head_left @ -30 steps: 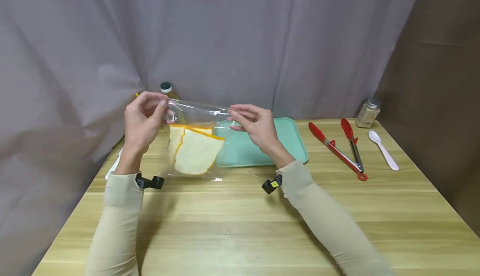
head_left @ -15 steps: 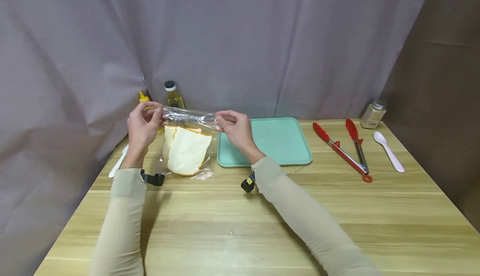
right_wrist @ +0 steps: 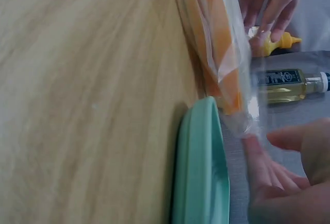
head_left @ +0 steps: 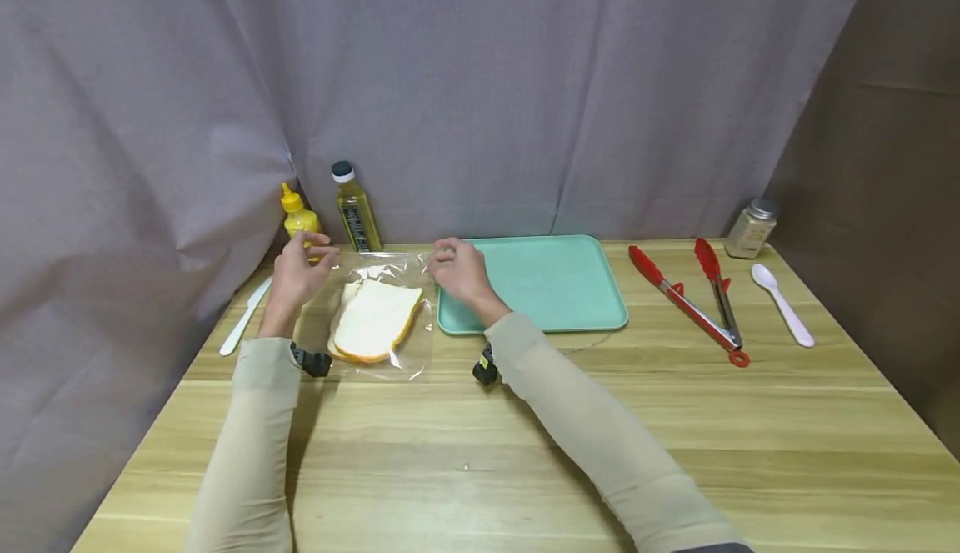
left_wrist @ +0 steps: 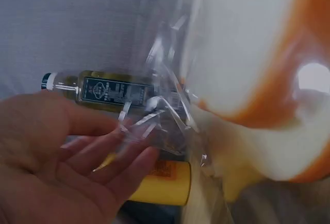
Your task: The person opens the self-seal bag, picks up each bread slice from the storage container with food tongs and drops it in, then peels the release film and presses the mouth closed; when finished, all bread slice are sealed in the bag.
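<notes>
A clear plastic bag (head_left: 408, 361) holding bread slices (head_left: 378, 319) with orange-brown crusts lies on the table, left of the mint green tray (head_left: 540, 286). My left hand (head_left: 300, 269) is at the bag's far left corner, thumb and fingers spread apart beside the film in the left wrist view. At the far right corner is my right hand (head_left: 461, 269), over the tray's left edge. Its thumb and index finger stand apart in the right wrist view, with the index fingertip right at the bag's corner.
Behind the left hand stand a yellow squeeze bottle (head_left: 300, 215) and an oil bottle (head_left: 358, 215). A white knife (head_left: 246, 319) lies at the left. Red-tipped tongs (head_left: 693, 311), a spoon (head_left: 783, 307) and a seasoning jar (head_left: 752, 232) are on the right.
The bag of bread was held up by both hands; it has come down onto the table. Both hands have lowered, the right one also moved left, and their fingers have loosened from the film.
</notes>
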The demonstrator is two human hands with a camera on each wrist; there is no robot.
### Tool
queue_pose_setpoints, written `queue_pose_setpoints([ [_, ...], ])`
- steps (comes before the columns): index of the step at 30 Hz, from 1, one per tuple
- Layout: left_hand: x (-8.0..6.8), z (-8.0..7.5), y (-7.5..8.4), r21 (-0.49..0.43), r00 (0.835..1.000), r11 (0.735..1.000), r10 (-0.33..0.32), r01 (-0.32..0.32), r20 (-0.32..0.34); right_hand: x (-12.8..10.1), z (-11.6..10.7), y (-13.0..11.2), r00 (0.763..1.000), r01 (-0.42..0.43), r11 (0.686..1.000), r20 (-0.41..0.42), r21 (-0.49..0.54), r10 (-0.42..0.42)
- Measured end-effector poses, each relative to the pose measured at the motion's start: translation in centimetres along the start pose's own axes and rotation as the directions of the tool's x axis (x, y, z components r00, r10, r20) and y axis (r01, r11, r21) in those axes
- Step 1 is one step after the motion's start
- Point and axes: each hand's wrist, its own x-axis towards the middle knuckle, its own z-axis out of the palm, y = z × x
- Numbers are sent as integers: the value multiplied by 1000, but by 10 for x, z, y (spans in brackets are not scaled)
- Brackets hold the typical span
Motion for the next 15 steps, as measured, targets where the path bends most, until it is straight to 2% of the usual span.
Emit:
queue_pose_setpoints([
  [4, 0, 1, -6, 35, 995, 999, -22, 19, 99, -1, 1, 3, 997, -16, 998, 78, -53, 20],
  [10, -1, 1, -10, 135, 987, 990, -50, 30, 152, -4, -3, 5, 982, 1, 998, 189, -69, 12],
  [15, -10, 2, -3, 230, 975, 973, -74, 24, 210, -15, -21, 13, 960, 54, 994, 278, -93, -26],
])
